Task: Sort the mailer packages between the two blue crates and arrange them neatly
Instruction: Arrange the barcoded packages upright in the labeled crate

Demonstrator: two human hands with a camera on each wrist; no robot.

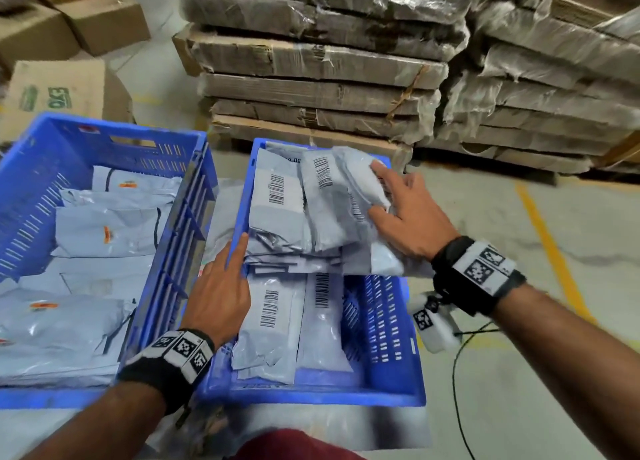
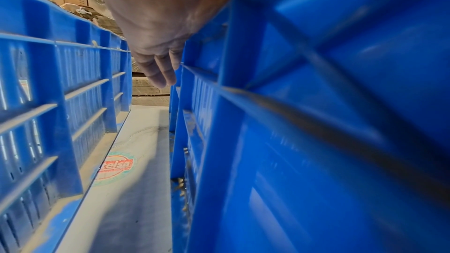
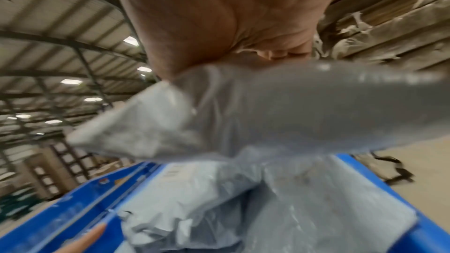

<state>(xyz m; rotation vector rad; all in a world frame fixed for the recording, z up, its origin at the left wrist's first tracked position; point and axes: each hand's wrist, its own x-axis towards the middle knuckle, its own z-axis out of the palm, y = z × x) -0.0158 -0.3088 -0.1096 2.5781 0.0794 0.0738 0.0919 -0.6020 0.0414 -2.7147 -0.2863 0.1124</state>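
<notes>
Two blue crates are shown side by side on a pale floor (image 1: 519,407), with a narrow gap between them. The left crate (image 1: 166,196) is seen to hold grey mailer packages (image 1: 110,224) bearing small orange marks, laid flat and overlapping. In the right crate (image 1: 388,324), barcoded mailers (image 1: 273,324) are laid flat along the bottom, and a raised bundle of mailers (image 1: 311,206) is held above them at the far end. The right hand (image 1: 405,217) is laid on the bundle's right side, its fingers (image 1: 381,173) spread over the top while the thumb is pressed against the plastic. The left hand (image 1: 221,286) is placed at the right crate's left wall, its fingers (image 2: 160,72) held straight and close together, the index fingertip touching the bundle's lower left edge. Stacks of flattened wrapped cardboard (image 1: 311,78) are visible beyond the crates, and cartons (image 1: 100,19) at upper left
</notes>
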